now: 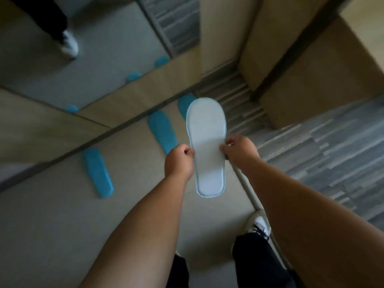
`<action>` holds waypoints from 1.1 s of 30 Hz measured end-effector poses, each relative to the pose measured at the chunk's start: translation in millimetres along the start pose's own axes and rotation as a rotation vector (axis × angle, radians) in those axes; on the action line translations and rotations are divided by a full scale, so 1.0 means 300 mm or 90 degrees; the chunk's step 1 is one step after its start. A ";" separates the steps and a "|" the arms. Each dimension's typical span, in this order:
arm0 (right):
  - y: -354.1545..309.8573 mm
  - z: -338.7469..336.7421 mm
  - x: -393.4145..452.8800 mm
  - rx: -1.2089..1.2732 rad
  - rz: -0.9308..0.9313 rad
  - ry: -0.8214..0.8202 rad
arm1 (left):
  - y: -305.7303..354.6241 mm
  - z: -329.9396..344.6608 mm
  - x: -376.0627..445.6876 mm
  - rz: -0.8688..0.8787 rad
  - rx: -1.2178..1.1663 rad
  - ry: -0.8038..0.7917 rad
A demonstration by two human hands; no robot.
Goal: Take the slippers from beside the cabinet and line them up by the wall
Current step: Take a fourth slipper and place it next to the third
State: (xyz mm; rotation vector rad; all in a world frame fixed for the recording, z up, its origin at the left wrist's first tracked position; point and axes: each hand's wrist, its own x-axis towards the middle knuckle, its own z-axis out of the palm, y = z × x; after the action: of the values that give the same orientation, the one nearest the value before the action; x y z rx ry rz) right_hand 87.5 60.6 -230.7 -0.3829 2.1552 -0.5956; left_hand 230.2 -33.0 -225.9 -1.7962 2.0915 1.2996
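Both hands hold one pale slipper up in the air, sole facing up: the left hand pinches its left edge, the right hand its right edge. Three blue slippers lie on the floor along the mirrored wall.

The pale tiled floor meets a striped grey carpet along a thin metal strip. Three blue slippers lie soles-up on the tiles by the mirrored wall: the left blue slipper, the middle blue slipper and the far blue slipper, partly hidden. A white sneaker stands beside the strip
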 end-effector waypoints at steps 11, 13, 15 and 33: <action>-0.536 0.753 -0.274 -0.005 -0.048 -0.148 | -0.664 -0.694 -0.035 -0.130 -0.125 0.119; -0.585 0.857 -0.303 -0.020 -0.062 -0.169 | -0.766 -0.757 -0.039 -0.149 -0.142 0.140; -0.624 0.946 -0.323 -0.040 -0.076 -0.190 | -0.856 -0.799 -0.043 -0.174 -0.163 0.158; -0.881 1.406 -0.433 -0.098 -0.125 -0.302 | -1.252 -1.080 -0.022 -0.302 -0.204 0.223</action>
State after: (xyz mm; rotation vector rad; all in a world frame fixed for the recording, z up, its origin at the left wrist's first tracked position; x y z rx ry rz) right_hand 519.0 -219.3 -226.5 -0.7473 1.7198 -0.3960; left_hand 692.0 -213.8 -215.7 -2.6141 1.4813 1.3046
